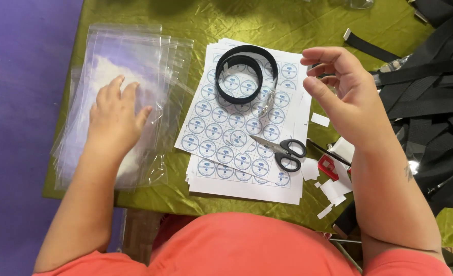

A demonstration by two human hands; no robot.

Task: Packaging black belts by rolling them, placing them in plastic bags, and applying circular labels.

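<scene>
My left hand [115, 118] lies flat, fingers spread, on a stack of clear plastic bags [129, 61] at the left of the green-covered table. My right hand [345, 96] is raised above the table's right side, fingers loosely curled and apart, with nothing visible in it. Between the hands lies a stack of white sheets printed with round blue stickers [226, 145]. A coiled black strap [247, 74] with a metal clip rests on the sheets' far end. Black-handled scissors [282, 149] lie on the sheets' near right corner.
A heap of black straps [431, 102] fills the right side. Small white paper scraps [334, 189] and a little red item [328, 166] lie near the scissors. The green cloth [267, 23] covers the table; purple floor [17, 102] lies to the left.
</scene>
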